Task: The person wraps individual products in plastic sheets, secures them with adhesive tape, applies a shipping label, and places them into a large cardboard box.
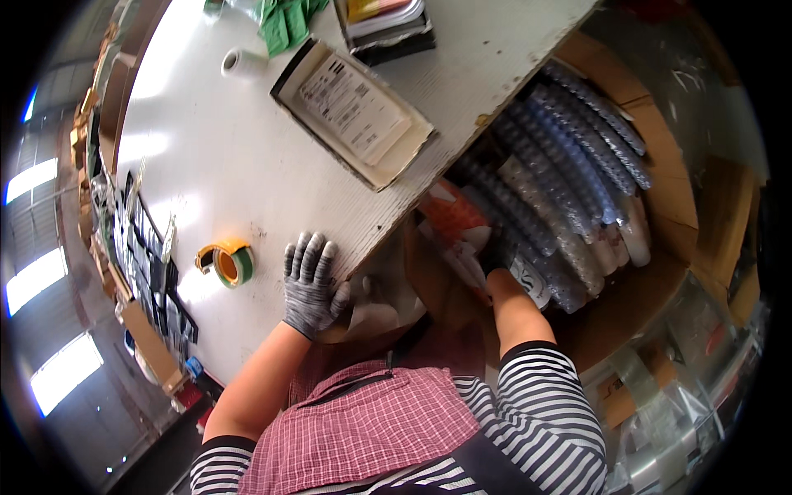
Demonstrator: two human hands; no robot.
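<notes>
Item 1: left hand [309,280], grey knit glove, fingers spread flat, palm down on white surface [214,165] at its near edge.
Item 2: right hand [497,257], dark glove, reaches down into cardboard box [660,165] beside the surface; touches clear wrapped packs [569,157]. Grip mostly hidden, cannot tell if closed or spread.
Item 3: packs, long clear-plastic sleeves w/ bluish contents, laid side by side in rows, fill most of box.
Item 4: orange-and-white bag [450,219], left of right hand, just under surface edge.
Item 5: tape roll [227,262], yellow-green rim, on surface, near left hand, not touching.
Item 6: flat tan carton w/ white printed label sheet [351,111], rectangular, mid-surface, lying at a slant.
Item 7: small white roll [242,63], far side.
Item 8: green cloth [285,23], top edge.
Item 9: stacked books/pads [388,29], top centre.
</notes>
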